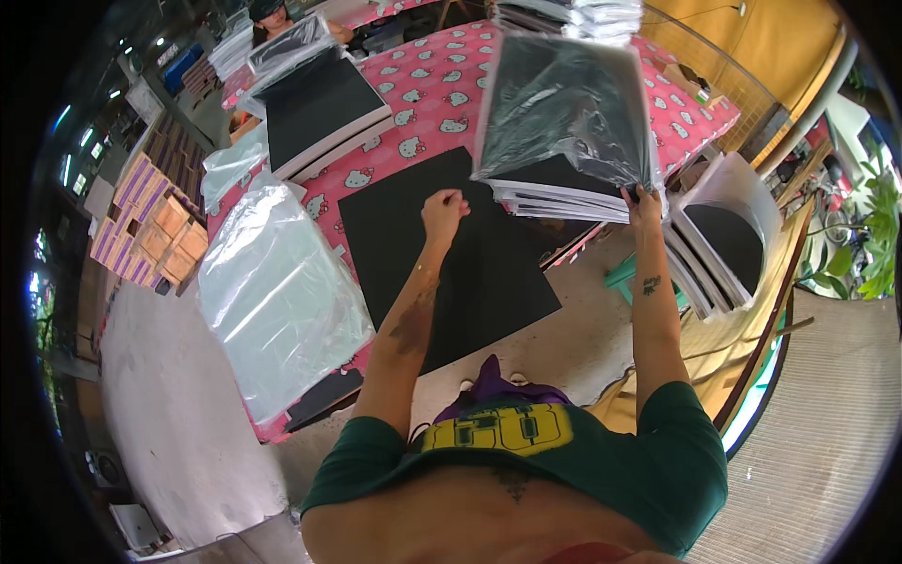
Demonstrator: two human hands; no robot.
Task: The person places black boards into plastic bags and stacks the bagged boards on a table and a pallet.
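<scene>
Pink table (423, 89), right hand (645, 205) gripping bagged black stack (564, 122), left hand (443, 209) fisted on black sheet (451, 273).

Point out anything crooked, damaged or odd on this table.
The bagged stack of black boards is tipped up on edge, gripped at its lower corner by the right hand. The left hand rests on a flat black sheet. Nothing looks damaged.

The work surface is a table covered with a pink cartoon-cat cloth (427, 89). The floor (160, 395) is bare grey concrete. Stacked purple-and-brown cartons (150, 226) stand at the left. Ceiling lights (64, 117) show at the upper left. Green plants (869, 235) grow at the right edge, beside ribbed matting (827, 432).
</scene>
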